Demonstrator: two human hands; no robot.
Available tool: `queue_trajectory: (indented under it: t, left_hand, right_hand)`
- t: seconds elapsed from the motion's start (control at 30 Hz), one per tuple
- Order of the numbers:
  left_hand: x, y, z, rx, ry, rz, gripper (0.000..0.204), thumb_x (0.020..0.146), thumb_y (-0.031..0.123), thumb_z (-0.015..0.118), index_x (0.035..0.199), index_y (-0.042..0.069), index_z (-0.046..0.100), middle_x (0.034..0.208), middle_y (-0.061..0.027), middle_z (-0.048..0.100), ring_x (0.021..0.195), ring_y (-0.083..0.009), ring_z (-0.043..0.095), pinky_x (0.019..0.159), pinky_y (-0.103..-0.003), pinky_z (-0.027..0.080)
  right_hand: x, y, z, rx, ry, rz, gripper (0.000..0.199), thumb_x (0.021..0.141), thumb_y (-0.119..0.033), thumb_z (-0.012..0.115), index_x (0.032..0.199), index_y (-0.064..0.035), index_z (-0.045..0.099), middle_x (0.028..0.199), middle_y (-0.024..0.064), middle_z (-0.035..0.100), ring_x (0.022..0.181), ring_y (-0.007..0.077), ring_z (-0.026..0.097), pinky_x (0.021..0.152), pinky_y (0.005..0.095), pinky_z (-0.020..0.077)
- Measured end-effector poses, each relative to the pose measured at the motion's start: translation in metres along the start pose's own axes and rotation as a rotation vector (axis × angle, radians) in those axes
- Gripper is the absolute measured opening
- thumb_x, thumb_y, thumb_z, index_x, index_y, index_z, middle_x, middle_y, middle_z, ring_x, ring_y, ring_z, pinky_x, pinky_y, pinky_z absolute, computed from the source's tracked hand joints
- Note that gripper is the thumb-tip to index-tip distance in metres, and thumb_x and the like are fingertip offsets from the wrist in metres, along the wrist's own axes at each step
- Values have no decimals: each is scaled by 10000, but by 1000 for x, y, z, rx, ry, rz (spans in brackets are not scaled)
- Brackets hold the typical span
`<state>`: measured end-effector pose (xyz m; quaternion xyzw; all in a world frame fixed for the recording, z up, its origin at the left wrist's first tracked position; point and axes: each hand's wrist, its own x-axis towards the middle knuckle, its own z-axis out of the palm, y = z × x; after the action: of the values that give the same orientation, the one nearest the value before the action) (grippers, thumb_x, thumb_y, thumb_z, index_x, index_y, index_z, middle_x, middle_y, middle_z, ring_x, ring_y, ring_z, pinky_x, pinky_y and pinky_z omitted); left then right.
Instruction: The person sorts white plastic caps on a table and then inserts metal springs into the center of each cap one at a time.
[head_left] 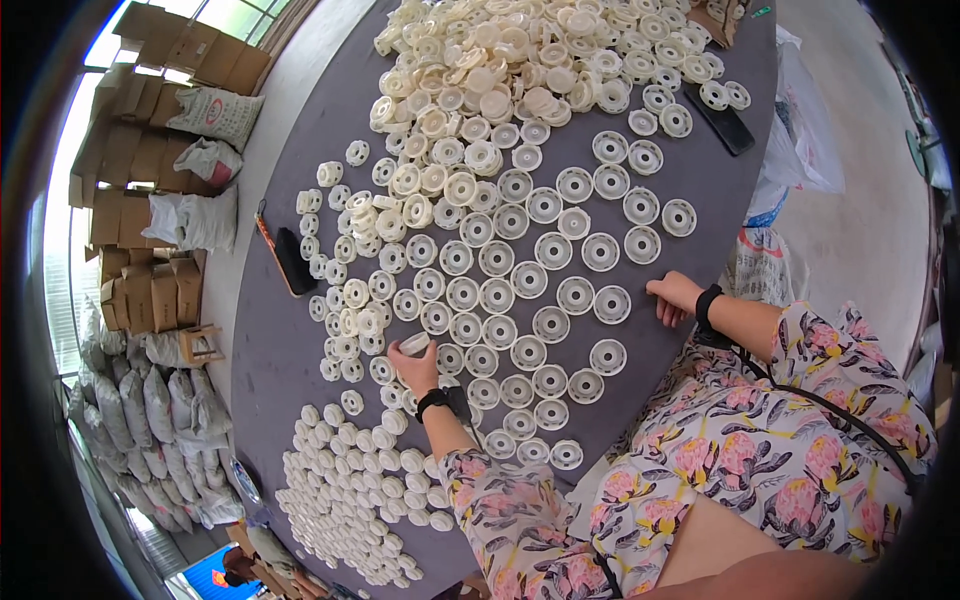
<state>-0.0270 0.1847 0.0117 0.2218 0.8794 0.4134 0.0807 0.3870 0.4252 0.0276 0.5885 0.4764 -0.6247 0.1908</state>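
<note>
My left hand (415, 368) is closed on a white plastic ring-shaped part (414, 344), pinched between thumb and fingers above the rows of similar parts. By the table's near edge, my right hand (676, 297) has loosely bent, parted fingers, with nothing visible in them. The closest part to it is a white ring (612, 304) lying flat. Spread between and beyond my hands are many white rings (497, 295) with dark round holes, laid out singly. Smaller stacked white parts (356, 293) stand just past my left hand.
A big heap of white parts (500, 60) covers the table's (300, 370) far end; small white pieces (370, 480) cluster at left. A black brush (290, 262) and dark phone (722, 122) lie near opposite edges. Boxes (120, 150) and filled sacks (150, 400) line the wall.
</note>
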Motion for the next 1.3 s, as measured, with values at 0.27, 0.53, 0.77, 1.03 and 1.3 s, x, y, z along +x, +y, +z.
queue_trajectory:
  t: [0.27, 0.53, 0.77, 1.03, 1.3]
  left_hand:
    - [-43, -5, 3, 685, -170, 64, 726, 800, 444, 556, 1327, 8, 316, 1368, -246, 291, 1279, -357, 259, 1043, -493, 164]
    - [-37, -26, -33, 688, -100, -244, 734, 860, 477, 432, 1367, -11, 224, 1422, -232, 191, 1318, -353, 191, 1045, -523, 150]
    - [2, -104, -104, 712, 49, -269, 609, 827, 331, 497, 1280, -49, 354, 1327, -287, 342, 1218, -422, 342, 1011, -457, 284]
    - [36, -130, -158, 684, -137, -373, 724, 601, 265, 687, 1256, 91, 432, 1120, -250, 465, 1019, -389, 503, 878, -417, 421]
    - [36, -185, -206, 340, 84, -168, 442, 602, 299, 728, 917, 32, 571, 1005, -171, 527, 909, -295, 495, 827, -370, 400]
  right_hand:
    - [0, 3, -14, -5, -139, -4, 455, 785, -350, 436, 627, 43, 603, 560, 158, 610, 421, 216, 582, 384, 283, 414]
    - [-1, 2, 1, -7, -184, 31, 477, 791, -370, 419, 651, 49, 598, 572, 169, 609, 430, 224, 588, 388, 294, 431]
    - [0, -5, 33, -53, -110, 66, 484, 785, -383, 429, 654, 51, 598, 566, 175, 605, 427, 234, 588, 380, 294, 432]
    - [5, -7, 89, -119, 3, 72, 479, 767, -383, 446, 624, 45, 607, 536, 174, 594, 423, 236, 584, 383, 304, 431]
    - [13, -19, 113, -141, 54, 110, 483, 751, -379, 449, 641, 66, 603, 540, 183, 593, 417, 256, 579, 377, 310, 424]
